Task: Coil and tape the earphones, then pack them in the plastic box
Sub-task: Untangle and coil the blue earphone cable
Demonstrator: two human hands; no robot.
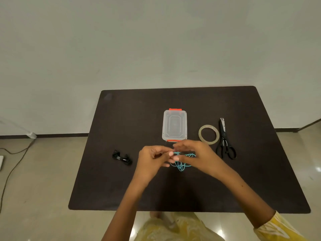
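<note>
Teal earphones [183, 165] hang in loose loops between my two hands, just above the dark table [139, 188]. My left hand [152, 159] pinches one part of the cable with curled fingers. My right hand [192, 153] grips the cable from the other side; its palm hides part of the loops. A clear plastic box [174, 125] with orange latches and its lid on lies just beyond my hands. To the box's right lies a roll of clear tape [208, 134].
Black scissors [225, 141] lie to the right of the tape roll. A bundled pair of black earphones [121, 157] rests on the table left of my hands. A dark cable [12, 164] trails over the tiled floor at the left.
</note>
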